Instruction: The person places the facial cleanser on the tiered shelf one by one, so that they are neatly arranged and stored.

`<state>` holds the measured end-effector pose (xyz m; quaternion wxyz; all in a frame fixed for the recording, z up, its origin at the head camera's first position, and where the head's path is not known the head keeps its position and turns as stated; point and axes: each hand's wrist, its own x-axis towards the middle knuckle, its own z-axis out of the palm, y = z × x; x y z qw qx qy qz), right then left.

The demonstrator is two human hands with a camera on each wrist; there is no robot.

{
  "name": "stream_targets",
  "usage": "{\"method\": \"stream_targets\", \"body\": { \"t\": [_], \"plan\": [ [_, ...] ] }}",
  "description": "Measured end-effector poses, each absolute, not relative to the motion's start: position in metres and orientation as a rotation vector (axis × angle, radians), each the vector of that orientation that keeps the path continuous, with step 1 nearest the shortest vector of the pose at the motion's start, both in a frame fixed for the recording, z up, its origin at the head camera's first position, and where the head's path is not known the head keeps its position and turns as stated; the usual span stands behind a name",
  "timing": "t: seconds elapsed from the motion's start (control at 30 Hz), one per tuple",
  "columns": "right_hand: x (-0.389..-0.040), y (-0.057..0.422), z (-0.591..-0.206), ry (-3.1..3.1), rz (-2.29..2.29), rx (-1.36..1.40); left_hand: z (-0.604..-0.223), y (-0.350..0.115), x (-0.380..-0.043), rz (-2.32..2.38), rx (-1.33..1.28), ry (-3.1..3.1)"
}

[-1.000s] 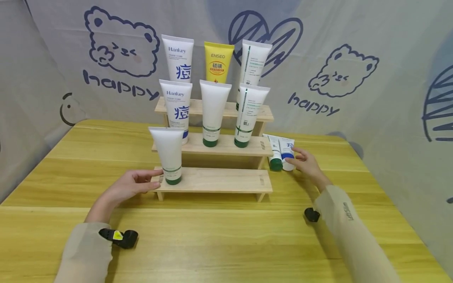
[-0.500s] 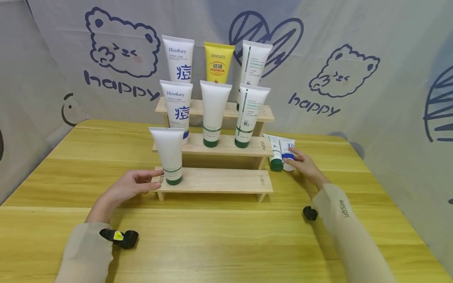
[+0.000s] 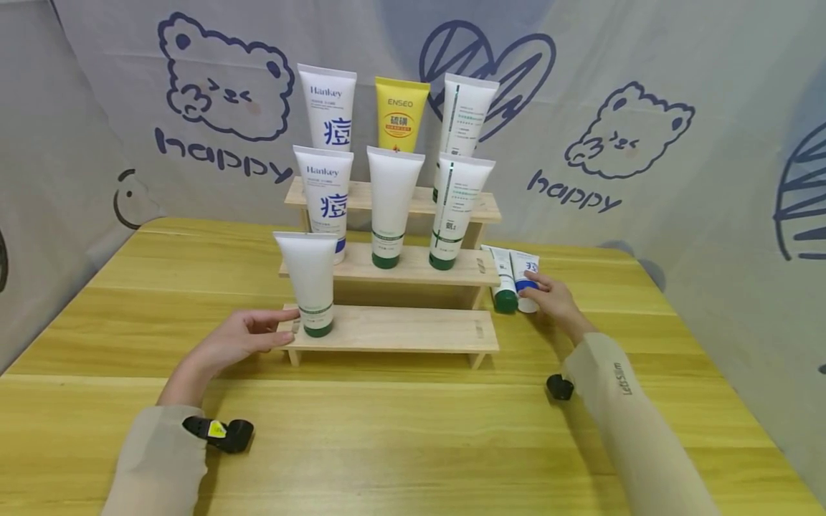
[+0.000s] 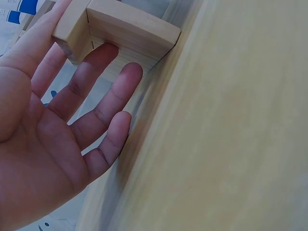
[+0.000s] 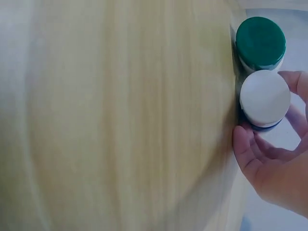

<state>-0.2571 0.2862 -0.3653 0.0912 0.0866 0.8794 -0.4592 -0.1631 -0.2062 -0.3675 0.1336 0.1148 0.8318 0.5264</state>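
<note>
A three-step wooden display rack (image 3: 400,328) stands on the table, bearing several upright squeeze tubes. My left hand (image 3: 241,335) grips the left end of its lowest step, and the left wrist view shows fingers curled under the wood. Close to those fingers stands a white squeeze tube with a green cap (image 3: 310,283). Right of the rack, two tubes lie side by side. My right hand (image 3: 553,301) holds the white-and-blue tube (image 3: 525,265) near its cap, thumb and fingers on either side in the right wrist view. The other, a green-capped tube (image 3: 503,283), lies against it.
The middle step carries a Hankey tube (image 3: 323,193), a plain white tube (image 3: 393,201) and a green-striped tube (image 3: 459,208). A yellow ENSEO tube (image 3: 400,111) stands on the top step between two white ones. A printed cloth (image 3: 503,43) hangs behind the table (image 3: 400,437).
My right forearm has shifted slightly left and the fingers have settled around the white-and-blue tube. My left hand, the rack and its tubes stay in place.
</note>
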Motion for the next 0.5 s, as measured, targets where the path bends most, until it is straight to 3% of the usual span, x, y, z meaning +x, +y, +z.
{"method": "stream_targets", "body": {
  "t": [0.5],
  "plan": [
    [-0.2503,0.2843,-0.3562,2.533,-1.599,0.286,-0.3675,-0.2066,-0.1629,1.53,0.318,2.401]
  ]
}}
